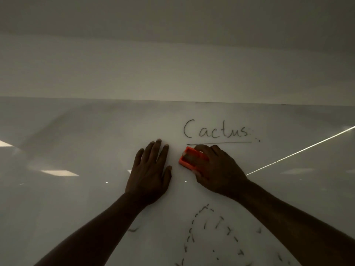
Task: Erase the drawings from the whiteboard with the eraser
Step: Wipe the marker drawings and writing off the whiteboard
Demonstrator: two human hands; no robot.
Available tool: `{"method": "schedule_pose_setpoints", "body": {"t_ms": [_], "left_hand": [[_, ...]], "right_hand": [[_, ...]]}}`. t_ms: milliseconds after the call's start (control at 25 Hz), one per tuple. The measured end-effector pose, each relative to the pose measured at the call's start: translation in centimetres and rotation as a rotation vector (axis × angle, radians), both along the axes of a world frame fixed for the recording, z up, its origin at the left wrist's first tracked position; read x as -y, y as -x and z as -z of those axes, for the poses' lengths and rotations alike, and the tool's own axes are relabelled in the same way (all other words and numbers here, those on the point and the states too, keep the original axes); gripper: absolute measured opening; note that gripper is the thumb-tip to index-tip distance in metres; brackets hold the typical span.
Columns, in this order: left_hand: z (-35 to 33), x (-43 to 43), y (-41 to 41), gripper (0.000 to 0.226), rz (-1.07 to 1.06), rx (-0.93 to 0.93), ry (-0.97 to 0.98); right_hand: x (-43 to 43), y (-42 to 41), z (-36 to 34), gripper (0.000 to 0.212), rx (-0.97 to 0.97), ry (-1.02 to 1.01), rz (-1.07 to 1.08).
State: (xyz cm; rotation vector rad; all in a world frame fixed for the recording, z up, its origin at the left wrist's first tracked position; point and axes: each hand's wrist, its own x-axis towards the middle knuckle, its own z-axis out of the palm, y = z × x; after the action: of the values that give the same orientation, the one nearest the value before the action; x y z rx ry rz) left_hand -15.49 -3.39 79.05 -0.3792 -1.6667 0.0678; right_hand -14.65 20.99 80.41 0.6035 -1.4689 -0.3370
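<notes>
R hand [217, 167] presses eraser [190, 159] under "Cactus" [216, 130]; L hand [149, 169] flat on whiteboard [76, 141].

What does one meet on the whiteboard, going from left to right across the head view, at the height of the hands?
Left hand flat on the whiteboard → orange eraser → right hand gripping it.

Right hand [217, 167] grips eraser [189, 158] under "Cactus" [216, 131] (underlined); left hand [149, 173] flat.
</notes>
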Motion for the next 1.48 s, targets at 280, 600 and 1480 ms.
{"method": "schedule_pose_setpoints", "body": {"t_ms": [280, 600, 1480], "left_hand": [[-0.2, 0.1, 0.1, 0.084, 0.008, 0.007, 0.003], [0.2, 0.0, -0.1, 0.077, 0.043, -0.072, -0.003], [-2.3, -9.0, -0.4, 0.065, -0.021, -0.095, -0.024]], "right_hand": [[5.0, -0.3, -8.7, 0.052, -0.029, 0.671, -0.102], [-1.0, -0.3, -10.7, 0.053, -0.058, 0.666, 0.01], [-11.4, 0.6, -4.1, 0.055, -0.173, -0.025, -0.018]]}}
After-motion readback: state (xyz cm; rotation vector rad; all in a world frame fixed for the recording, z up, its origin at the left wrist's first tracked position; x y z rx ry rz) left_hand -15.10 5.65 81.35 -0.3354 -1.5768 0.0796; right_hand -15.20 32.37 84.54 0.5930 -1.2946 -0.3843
